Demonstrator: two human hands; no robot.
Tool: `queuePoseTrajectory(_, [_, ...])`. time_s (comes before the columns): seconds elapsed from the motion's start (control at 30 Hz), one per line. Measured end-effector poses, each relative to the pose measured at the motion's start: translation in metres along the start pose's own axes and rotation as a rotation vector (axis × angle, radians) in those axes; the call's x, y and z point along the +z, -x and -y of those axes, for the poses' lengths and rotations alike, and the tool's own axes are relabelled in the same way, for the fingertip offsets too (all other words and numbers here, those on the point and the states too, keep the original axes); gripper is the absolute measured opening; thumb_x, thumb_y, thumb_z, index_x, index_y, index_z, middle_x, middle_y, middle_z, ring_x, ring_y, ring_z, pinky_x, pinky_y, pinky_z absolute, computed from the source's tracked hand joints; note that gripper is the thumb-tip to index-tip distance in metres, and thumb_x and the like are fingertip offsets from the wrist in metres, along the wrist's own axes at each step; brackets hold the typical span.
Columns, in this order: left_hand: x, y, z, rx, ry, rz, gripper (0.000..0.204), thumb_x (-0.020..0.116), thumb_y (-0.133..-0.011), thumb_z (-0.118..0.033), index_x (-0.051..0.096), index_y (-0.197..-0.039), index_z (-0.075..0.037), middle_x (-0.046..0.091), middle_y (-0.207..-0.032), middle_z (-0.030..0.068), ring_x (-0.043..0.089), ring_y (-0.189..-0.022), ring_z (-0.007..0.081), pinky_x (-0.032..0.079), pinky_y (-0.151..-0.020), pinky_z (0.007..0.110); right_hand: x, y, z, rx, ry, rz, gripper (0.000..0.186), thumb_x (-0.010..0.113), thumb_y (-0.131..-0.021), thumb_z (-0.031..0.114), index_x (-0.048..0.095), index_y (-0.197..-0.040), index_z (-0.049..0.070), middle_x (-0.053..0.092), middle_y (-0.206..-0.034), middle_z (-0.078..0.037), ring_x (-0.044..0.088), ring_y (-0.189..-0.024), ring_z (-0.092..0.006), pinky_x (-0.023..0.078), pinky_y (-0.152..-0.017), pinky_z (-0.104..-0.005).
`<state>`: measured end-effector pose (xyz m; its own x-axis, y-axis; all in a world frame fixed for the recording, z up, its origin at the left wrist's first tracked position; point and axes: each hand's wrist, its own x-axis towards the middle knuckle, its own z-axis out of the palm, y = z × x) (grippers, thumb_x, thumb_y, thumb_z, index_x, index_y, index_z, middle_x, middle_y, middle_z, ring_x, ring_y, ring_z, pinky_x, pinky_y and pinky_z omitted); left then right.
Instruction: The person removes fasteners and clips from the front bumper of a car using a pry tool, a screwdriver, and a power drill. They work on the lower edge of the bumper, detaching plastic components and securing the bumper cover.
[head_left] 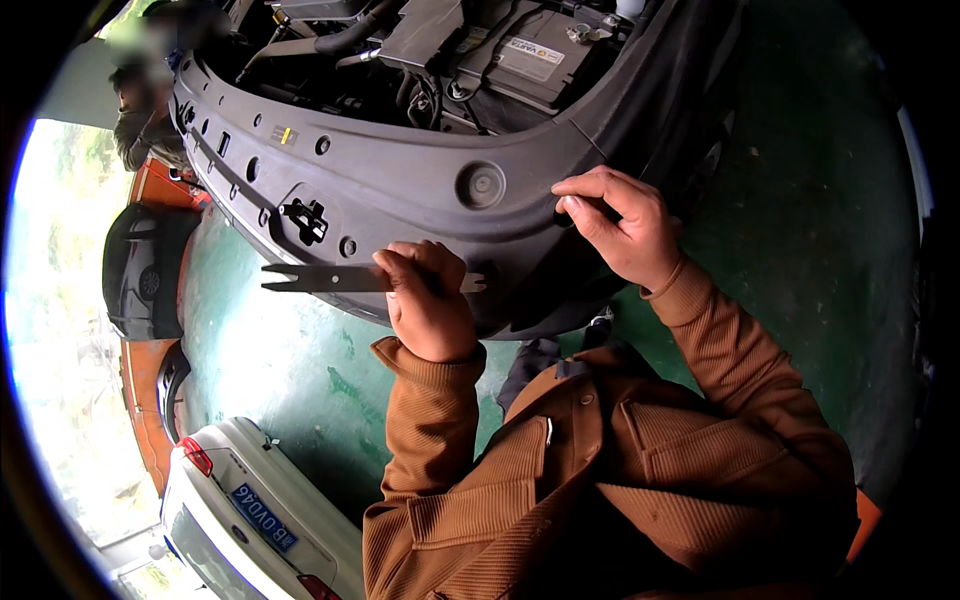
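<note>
1. Over the near edge of the dark front panel (400, 175), the flat, dark forked tool (325, 279) lies crosswise in the left hand (430, 305), whose grip is wrapped around its shank, thumb on top.
2. It looks thin and slim, so it should be light and fairly stiff; whether it is metal or hard plastic, I cannot tell. The smooth faces could turn or slide in loose fingers, but it does not seem fragile.
3. The plain middle is probably the best place to hold it, clear of the 2 notched ends; a hold on either fork would cover the prongs and may feel sharp.
4. The right hand (628, 222) is raised beside the panel's round recess (482, 185), thumb and forefinger close together. Whether that grip pinches something small, I cannot tell.
5. Fingers hide the tool's middle, and its right end only peeks out past them. Whether it touches the panel is unclear.
6. The engine bay, with its battery (540, 65), is cut off above; the person (150, 115) at upper left is blurred.
</note>
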<state>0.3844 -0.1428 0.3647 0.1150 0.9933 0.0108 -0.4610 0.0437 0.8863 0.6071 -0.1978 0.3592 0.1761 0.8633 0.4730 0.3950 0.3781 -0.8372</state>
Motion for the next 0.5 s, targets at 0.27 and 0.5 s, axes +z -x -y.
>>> queuePoseTrajectory(0.27, [-0.002, -0.002, 0.004, 0.004, 0.178, -0.011, 0.051, 0.037, -0.112, -0.037, 0.028, -0.068, -0.013, 0.021, -0.054, -0.0005, 0.018, -0.051, 0.0137, 0.023, -0.053, 0.033, 0.011, 0.0, 0.002, -0.132, 0.165, -0.008, 0.012, 0.068, -0.088, 0.001, 0.069, -0.099, 0.005, 0.067, -0.083, -0.006, 0.061, -0.07, -0.021, 0.052, -0.068, -0.0325])
queuePoseTrajectory(0.5, [-0.006, -0.001, 0.003, -0.063, 0.273, -0.03, 0.049, 0.039, -0.109, -0.034, 0.026, -0.066, -0.014, 0.02, -0.054, -0.0002, 0.019, -0.053, 0.0146, 0.024, -0.056, 0.035, 0.061, -0.002, 0.029, -0.246, 0.249, 0.183, 0.01, 0.07, -0.082, 0.005, 0.07, -0.091, 0.005, 0.063, -0.085, -0.007, 0.06, -0.083, -0.028, 0.052, -0.076, -0.0388])
